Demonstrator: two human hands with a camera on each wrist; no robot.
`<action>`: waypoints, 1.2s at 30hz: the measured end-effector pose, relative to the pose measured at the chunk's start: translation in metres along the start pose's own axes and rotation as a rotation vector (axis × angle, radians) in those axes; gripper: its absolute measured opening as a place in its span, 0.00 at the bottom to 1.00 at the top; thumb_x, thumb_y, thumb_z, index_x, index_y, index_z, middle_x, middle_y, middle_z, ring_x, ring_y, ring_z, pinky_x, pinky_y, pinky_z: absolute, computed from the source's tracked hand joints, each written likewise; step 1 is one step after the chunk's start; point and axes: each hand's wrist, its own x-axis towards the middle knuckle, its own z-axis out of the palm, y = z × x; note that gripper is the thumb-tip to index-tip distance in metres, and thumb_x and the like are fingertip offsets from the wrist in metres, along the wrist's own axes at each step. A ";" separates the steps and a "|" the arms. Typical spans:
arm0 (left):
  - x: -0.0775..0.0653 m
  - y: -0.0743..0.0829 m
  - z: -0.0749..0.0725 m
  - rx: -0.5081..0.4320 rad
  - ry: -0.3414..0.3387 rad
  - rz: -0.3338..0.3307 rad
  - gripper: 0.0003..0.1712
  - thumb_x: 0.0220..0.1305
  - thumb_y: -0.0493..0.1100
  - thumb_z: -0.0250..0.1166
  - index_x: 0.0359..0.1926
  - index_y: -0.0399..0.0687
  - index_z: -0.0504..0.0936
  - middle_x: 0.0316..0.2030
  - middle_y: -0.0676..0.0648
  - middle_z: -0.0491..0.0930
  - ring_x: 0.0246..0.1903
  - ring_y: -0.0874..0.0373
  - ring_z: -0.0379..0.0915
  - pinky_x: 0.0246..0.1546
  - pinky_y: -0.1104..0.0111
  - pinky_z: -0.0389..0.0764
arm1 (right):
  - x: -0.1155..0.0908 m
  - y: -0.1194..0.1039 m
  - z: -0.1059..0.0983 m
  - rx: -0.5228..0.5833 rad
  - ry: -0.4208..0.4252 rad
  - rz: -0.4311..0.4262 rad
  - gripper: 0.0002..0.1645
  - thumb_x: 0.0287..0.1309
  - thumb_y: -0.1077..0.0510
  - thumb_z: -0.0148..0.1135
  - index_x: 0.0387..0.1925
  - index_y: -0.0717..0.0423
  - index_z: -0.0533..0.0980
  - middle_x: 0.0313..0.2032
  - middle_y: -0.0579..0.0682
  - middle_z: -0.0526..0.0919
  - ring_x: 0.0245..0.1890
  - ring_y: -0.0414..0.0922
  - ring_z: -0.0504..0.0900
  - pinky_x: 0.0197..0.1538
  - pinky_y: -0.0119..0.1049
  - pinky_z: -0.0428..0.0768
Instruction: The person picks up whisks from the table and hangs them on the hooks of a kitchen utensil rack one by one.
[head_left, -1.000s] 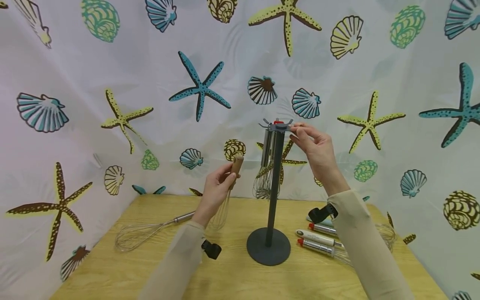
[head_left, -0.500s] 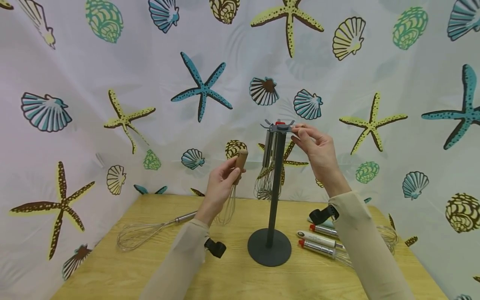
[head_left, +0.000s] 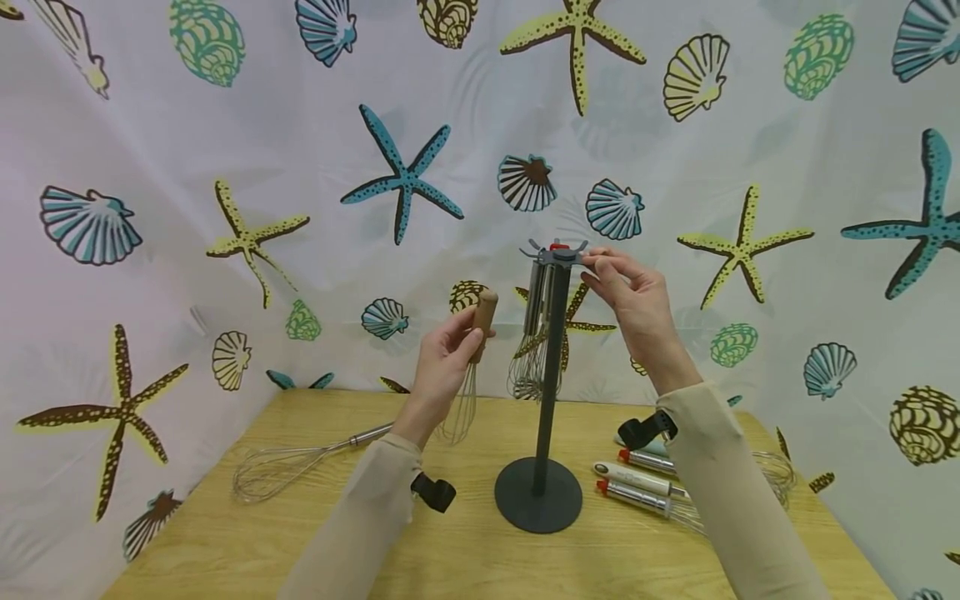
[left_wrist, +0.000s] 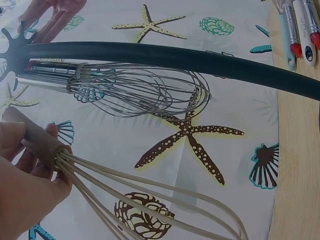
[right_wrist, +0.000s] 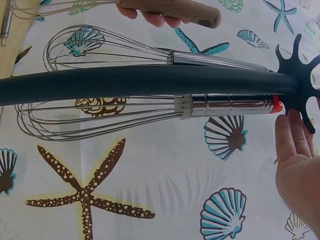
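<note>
My left hand [head_left: 442, 358] grips a whisk by its wooden handle [head_left: 483, 323], butt end up and wire loops hanging down, just left of a dark whisk stand [head_left: 549, 392]. The whisk's pale wires [left_wrist: 150, 190] spread below the fingers in the left wrist view. At the top of the stand, my right hand [head_left: 632, 308] pinches one of the curved hooks between thumb and fingers. Two metal-handled whisks hang from the far-side hooks: one with a red end [right_wrist: 225, 105], the other with a plain steel handle [right_wrist: 215, 60].
A large wire whisk [head_left: 281, 468] lies on the wooden table [head_left: 465, 558] at the left. Several whisks lie at the right, among them a white-handled one [head_left: 632, 477], partly under the right sleeve. A shell-and-starfish curtain [head_left: 450, 67] closes off the back and sides.
My left hand has lifted the wooden-handled whisk up and right, closer to the stand, and its handle stands more upright. My right hand stays on the hook.
</note>
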 end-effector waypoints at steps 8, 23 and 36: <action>0.001 0.005 0.003 0.020 0.029 -0.005 0.22 0.73 0.38 0.56 0.66 0.50 0.73 0.53 0.41 0.81 0.54 0.50 0.76 0.52 0.62 0.75 | 0.000 0.000 -0.001 -0.012 -0.003 0.003 0.09 0.66 0.55 0.60 0.41 0.50 0.85 0.53 0.49 0.75 0.60 0.45 0.74 0.62 0.36 0.75; 0.003 0.012 0.009 0.030 0.034 0.000 0.23 0.73 0.38 0.56 0.67 0.51 0.73 0.53 0.41 0.80 0.54 0.49 0.75 0.51 0.62 0.74 | 0.000 -0.002 0.001 -0.012 -0.008 -0.001 0.10 0.67 0.56 0.60 0.42 0.52 0.85 0.53 0.49 0.75 0.60 0.45 0.74 0.61 0.34 0.76; 0.006 0.019 0.014 0.008 0.051 0.027 0.23 0.73 0.37 0.56 0.67 0.50 0.73 0.56 0.41 0.79 0.52 0.49 0.77 0.49 0.63 0.76 | 0.000 -0.001 0.001 -0.014 0.000 0.003 0.09 0.67 0.56 0.59 0.40 0.48 0.85 0.53 0.49 0.75 0.61 0.45 0.74 0.62 0.37 0.75</action>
